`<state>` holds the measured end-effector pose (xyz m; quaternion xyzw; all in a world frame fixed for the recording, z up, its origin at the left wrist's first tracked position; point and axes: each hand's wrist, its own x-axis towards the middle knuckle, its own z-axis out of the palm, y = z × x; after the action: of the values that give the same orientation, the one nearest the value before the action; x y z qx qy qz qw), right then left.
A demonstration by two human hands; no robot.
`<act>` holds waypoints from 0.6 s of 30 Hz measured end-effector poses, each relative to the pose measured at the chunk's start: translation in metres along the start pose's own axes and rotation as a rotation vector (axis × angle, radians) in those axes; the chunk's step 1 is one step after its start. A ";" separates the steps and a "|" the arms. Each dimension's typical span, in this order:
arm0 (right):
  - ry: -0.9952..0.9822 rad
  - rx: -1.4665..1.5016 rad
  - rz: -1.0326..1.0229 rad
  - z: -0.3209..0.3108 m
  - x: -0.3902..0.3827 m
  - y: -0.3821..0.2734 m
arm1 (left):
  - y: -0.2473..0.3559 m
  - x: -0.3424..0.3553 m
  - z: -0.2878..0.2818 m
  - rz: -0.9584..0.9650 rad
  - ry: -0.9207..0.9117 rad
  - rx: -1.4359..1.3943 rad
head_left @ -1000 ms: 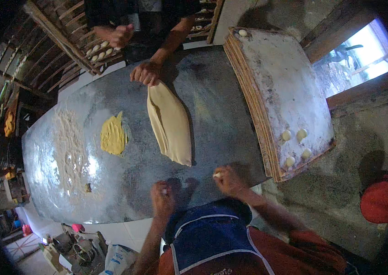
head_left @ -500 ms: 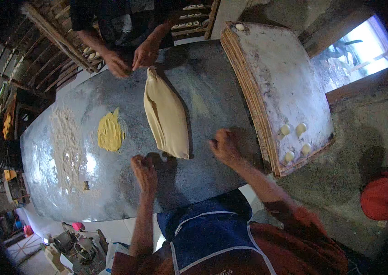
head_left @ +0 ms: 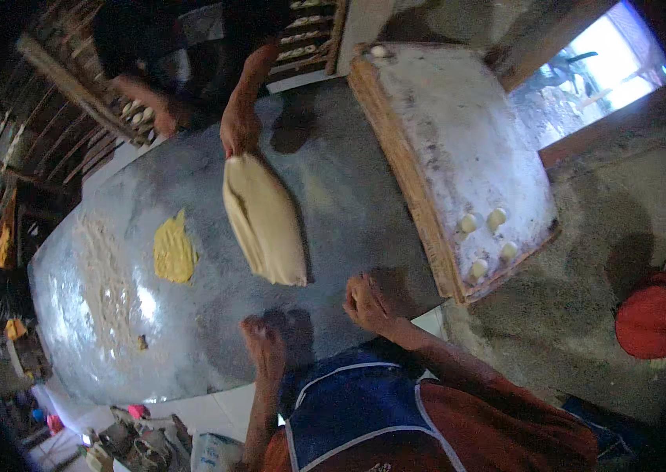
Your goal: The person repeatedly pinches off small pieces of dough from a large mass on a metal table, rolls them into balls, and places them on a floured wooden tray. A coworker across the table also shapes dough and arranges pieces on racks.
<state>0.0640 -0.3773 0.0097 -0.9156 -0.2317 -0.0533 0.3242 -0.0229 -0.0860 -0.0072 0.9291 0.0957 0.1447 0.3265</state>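
Note:
A long folded piece of pale dough (head_left: 270, 224) lies on the dark tabletop, with a lengthwise crease along its left side. Short of its near end and slightly to the left, my left hand (head_left: 264, 344) is held with its fingers curled in. My right hand (head_left: 368, 305) is likewise curled, to the right of the dough's near end. Neither hand touches the dough, and nothing shows in either. Across the table a co-worker's hand (head_left: 240, 132) touches the dough's far tip; the co-worker's other hand (head_left: 166, 120) is by the far edge, partly dark.
A yellow spread mass (head_left: 174, 250) sits left of the dough on the table (head_left: 333, 228). Further left is a whitish smear (head_left: 105, 275). Stacked boards (head_left: 459, 126) at the right carry several small pale dough balls (head_left: 478, 270). A red object (head_left: 651, 321) stands far right.
The co-worker's hand has come onto the dough's far end, while the other has drawn back left. The dough's far end sits lower in view. My hands have pulled back toward my body.

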 end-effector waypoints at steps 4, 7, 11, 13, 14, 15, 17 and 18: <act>0.012 -0.112 0.075 -0.027 -0.005 0.051 | -0.017 0.023 -0.032 -0.184 -0.002 0.009; 0.116 -0.134 0.119 -0.029 0.040 0.016 | -0.026 0.013 -0.023 -0.086 -0.023 0.234; 0.078 -0.213 -0.091 -0.008 -0.039 0.038 | -0.004 0.019 -0.070 0.208 -0.355 0.264; -0.017 -0.300 -0.067 -0.005 -0.051 0.052 | -0.016 0.039 -0.097 0.318 -0.720 0.359; -0.135 -0.357 0.000 -0.018 -0.027 0.028 | 0.010 0.054 -0.103 0.332 -0.809 0.319; -0.245 -0.411 0.060 -0.030 -0.010 0.016 | 0.051 0.077 -0.103 0.346 -0.888 0.285; -0.033 -0.218 0.019 -0.029 -0.033 0.015 | 0.135 0.112 -0.076 0.483 -0.778 0.123; 0.069 -0.134 0.001 -0.031 -0.046 0.019 | 0.203 0.134 -0.060 0.627 -0.739 0.063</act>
<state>0.0337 -0.4267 0.0118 -0.9329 -0.2160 -0.1002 0.2701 0.1004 -0.1710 0.1939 0.9119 -0.3067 -0.1064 0.2512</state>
